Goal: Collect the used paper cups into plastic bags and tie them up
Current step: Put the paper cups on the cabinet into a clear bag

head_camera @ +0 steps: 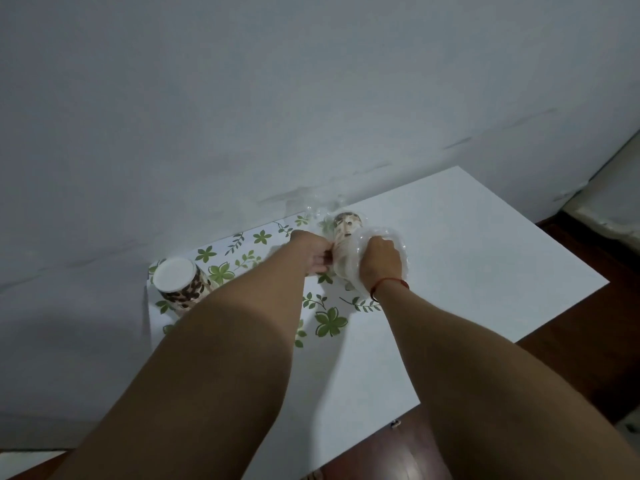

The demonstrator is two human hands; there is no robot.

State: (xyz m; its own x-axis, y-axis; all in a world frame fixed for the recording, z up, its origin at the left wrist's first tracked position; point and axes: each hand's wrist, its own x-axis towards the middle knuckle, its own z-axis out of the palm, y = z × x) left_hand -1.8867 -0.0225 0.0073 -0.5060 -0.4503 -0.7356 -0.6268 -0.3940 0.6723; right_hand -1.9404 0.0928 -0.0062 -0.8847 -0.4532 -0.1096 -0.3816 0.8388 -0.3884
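1. Head view: a white table [467,271] stands against a pale wall [311,98], with dark wood floor [588,306] showing past its right edge.
2. A leaf-print mat [242,261], green on white, covers the table's far left part.
3. A stack of paper cups [344,244] is held over the mat at the middle of the table, tilted, its brown-patterned end pointing toward the wall.
4. A clear plastic bag [398,237] is bunched round the right side of the stack. More crumpled film shows just beyond it, near the wall.
5. The left hand [317,254] has its fingers curled onto the left side of the stack. Whether film lies under the fingertips cannot be told.
6. The right hand [381,261] is curled, knuckles up, gripping the plastic bag against the right side of the stack. Film wraps partly over the hand.
7. A red cord [389,284] circles the right wrist.
8. A second cup stack [180,285], with a coffee-bean print and its white base up, stands tilted at the mat's left end, well apart from both hands.
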